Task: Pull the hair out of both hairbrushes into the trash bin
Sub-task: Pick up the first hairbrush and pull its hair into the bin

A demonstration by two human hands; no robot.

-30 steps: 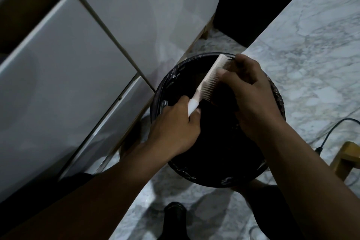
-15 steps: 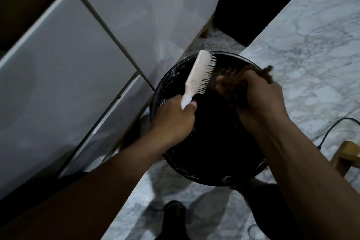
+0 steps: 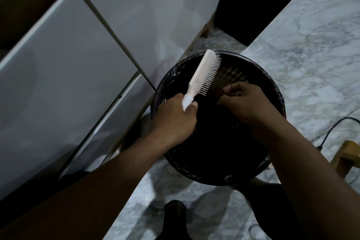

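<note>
Head view: the left hand (image 3: 175, 117) is clenched around the handle of the white hairbrush (image 3: 204, 73), held tilted over the far-left rim of the black trash bin (image 3: 214, 171) on the marble floor (image 3: 311, 54). The right hand (image 3: 247, 103), half a second ago raised beside the bristles, now sits lower inside the bin, fingertips pinched; what they pinch cannot be told. No legible writing.
</note>
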